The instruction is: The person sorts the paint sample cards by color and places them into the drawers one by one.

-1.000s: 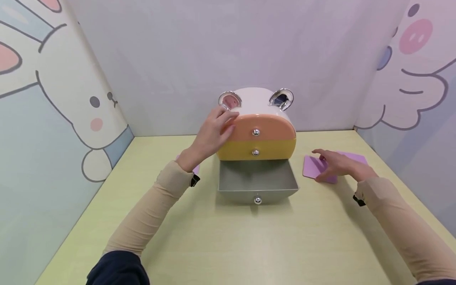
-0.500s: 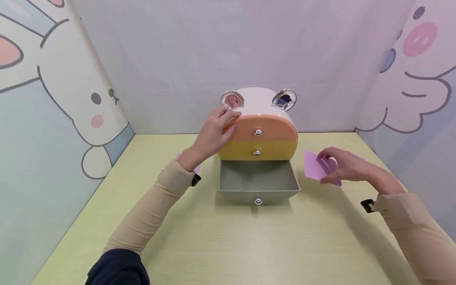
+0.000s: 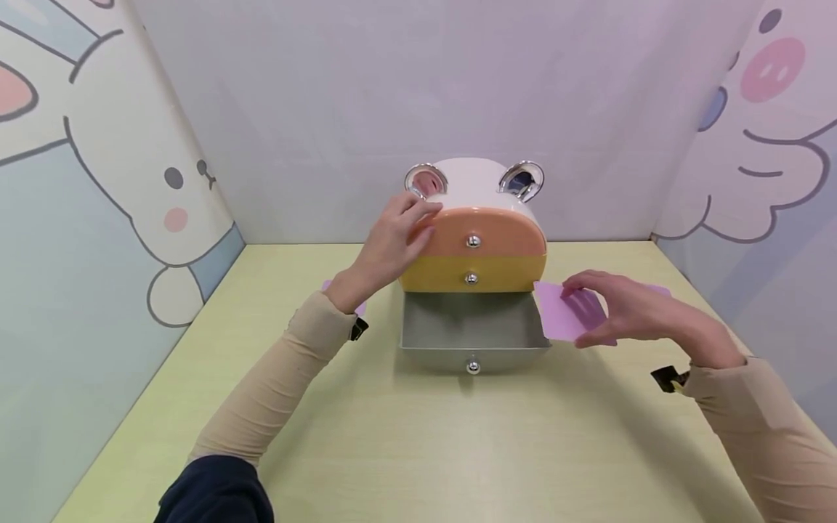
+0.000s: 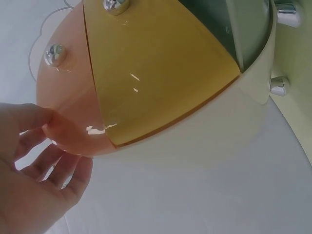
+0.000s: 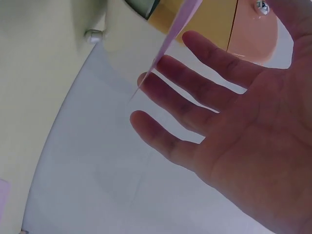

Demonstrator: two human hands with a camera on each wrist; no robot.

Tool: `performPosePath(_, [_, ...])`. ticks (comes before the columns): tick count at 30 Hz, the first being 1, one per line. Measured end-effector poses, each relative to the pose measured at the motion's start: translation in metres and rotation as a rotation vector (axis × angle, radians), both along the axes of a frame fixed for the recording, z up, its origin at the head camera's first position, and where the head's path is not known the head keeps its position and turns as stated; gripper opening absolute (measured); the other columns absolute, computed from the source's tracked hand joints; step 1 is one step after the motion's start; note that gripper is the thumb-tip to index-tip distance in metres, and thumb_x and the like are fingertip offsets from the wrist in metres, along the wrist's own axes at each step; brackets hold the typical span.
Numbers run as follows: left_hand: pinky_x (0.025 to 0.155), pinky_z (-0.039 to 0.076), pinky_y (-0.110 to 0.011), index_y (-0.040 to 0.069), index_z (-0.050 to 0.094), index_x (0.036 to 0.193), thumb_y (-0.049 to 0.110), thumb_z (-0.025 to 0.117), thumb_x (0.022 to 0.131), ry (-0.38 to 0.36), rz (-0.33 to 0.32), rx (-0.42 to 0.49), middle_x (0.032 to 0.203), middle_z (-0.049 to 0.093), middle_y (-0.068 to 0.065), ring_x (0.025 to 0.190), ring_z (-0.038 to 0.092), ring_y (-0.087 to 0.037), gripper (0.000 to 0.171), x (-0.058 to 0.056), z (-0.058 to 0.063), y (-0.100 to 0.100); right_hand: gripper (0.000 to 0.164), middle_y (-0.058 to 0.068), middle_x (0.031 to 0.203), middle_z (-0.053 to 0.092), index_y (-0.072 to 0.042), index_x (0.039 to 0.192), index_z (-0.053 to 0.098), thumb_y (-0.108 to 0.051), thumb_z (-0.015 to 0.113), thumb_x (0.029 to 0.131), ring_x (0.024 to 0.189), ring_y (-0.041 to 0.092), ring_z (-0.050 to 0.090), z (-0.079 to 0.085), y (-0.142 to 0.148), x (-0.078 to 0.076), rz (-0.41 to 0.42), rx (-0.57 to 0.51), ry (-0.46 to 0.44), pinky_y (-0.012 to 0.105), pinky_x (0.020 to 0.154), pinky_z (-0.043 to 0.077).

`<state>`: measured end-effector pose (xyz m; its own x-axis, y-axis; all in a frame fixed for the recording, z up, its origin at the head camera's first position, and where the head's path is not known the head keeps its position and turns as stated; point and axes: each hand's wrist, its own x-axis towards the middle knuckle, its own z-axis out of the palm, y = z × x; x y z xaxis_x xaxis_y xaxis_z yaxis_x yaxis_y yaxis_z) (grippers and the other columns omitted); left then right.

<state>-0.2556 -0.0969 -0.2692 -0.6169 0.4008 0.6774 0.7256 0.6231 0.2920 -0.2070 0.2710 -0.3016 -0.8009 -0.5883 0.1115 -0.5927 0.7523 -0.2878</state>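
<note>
A small drawer cabinet (image 3: 472, 178) with a white top and silver ears stands at the back middle. Its orange drawer (image 3: 503, 229) and yellow drawer (image 3: 434, 276) are closed. The grey bottom drawer (image 3: 434, 359) is pulled out, with nothing visible inside. My left hand (image 3: 389, 243) grips the cabinet's upper left edge, thumb on the orange front (image 4: 78, 112) and fingers round the side. On the right, my right hand (image 3: 634, 309) pinches a thin purple card (image 3: 554, 312) between thumb and fingers. The card's left edge overlaps the grey drawer's right side in the head view.
Another purple piece (image 3: 659, 290) shows behind the right hand on the table. One more purple piece (image 3: 362, 309) is mostly hidden behind the left wrist. Walls with cartoon animals close in the pale wooden table (image 3: 418, 443) on the left, right and back.
My right hand has taken hold of the purple card, lifted it off the table and moved it left towards the grey drawer. The left hand stays on the cabinet.
</note>
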Motion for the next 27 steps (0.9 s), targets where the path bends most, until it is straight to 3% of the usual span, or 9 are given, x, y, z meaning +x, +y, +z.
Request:
performPosePath(7, [0.085,0.044,-0.038,0.005,0.064,0.119,0.01,0.065,0.091,0.007,-0.006,0.006,0.106,0.057,-0.013,0.102,0.048,-0.029,0.028,0.0,0.002,0.0,0.069,0.001,0.122,0.062,-0.015,0.121,0.06,-0.041,0.088,0.063,0.116,0.024,0.056,0.004,-0.021,0.001,0.037,0.003,-0.017,0.046,0.097,0.042])
performPosePath(16, [0.086,0.043,-0.039,0.005,0.065,0.118,0.01,0.065,0.091,0.024,-0.015,0.013,0.106,0.058,-0.013,0.101,0.049,-0.029,0.027,0.0,0.001,0.0,0.068,0.006,0.123,0.062,-0.015,0.12,0.061,-0.039,0.089,0.062,0.117,0.029,0.055,0.0,-0.044,-0.004,0.065,-0.03,-0.049,0.052,0.099,0.042])
performPosePath(20, [0.087,0.043,-0.039,0.005,0.066,0.118,0.009,0.065,0.091,0.031,-0.019,0.022,0.106,0.058,-0.014,0.101,0.05,-0.029,0.027,0.0,-0.002,0.0,0.067,0.003,0.123,0.062,-0.018,0.12,0.061,-0.038,0.089,0.062,0.115,0.027,0.056,-0.001,-0.053,-0.003,0.049,-0.005,-0.061,0.05,0.099,0.042])
performPosePath(27, [0.086,0.043,-0.039,0.005,0.065,0.118,0.009,0.064,0.091,0.031,-0.024,0.021,0.106,0.058,-0.013,0.101,0.049,-0.029,0.028,0.0,-0.002,0.0,0.059,0.003,0.118,0.064,-0.017,0.113,0.064,-0.037,0.088,0.064,0.107,0.026,0.058,-0.005,-0.065,0.001,0.083,0.031,0.041,0.048,0.093,0.046])
